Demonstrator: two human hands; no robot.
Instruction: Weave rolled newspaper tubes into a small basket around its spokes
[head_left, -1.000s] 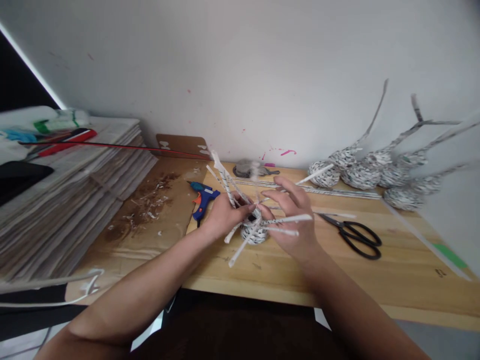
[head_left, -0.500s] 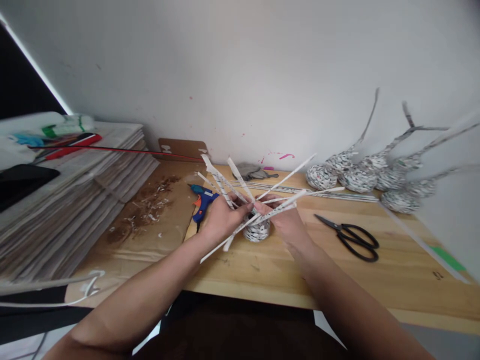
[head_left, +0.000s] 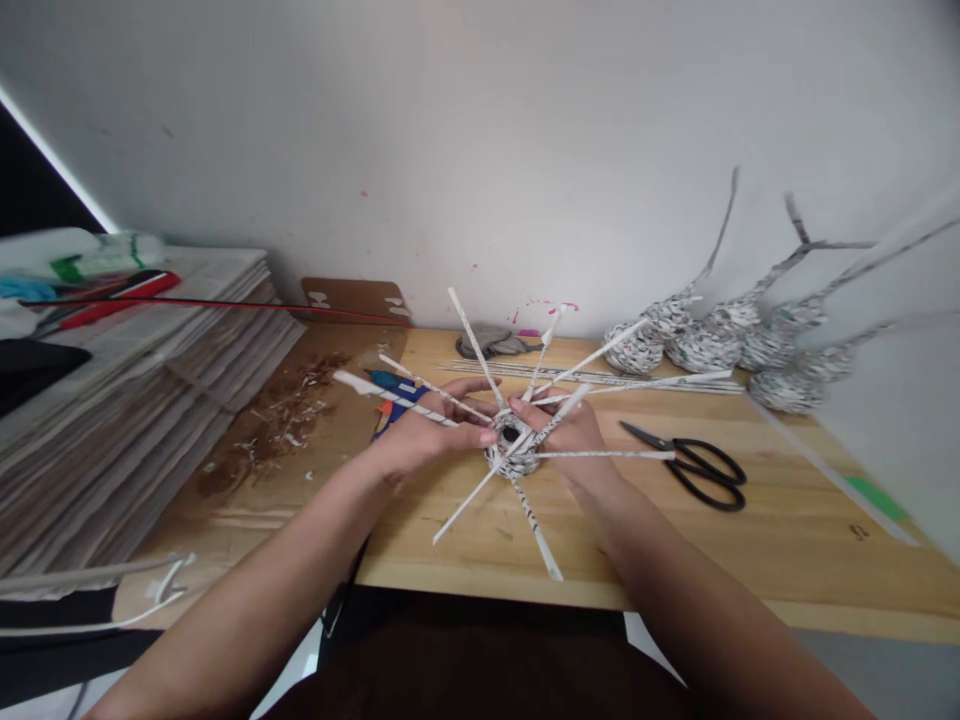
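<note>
Both hands (head_left: 426, 434) (head_left: 576, 432) hold the woven paper piece (head_left: 517, 463) — directly between them.

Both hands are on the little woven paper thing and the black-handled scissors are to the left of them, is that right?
Not quite: the black-handled scissors lie to the right, as the head view shows. The left hand and right hand are on the little woven paper thing.
</note>
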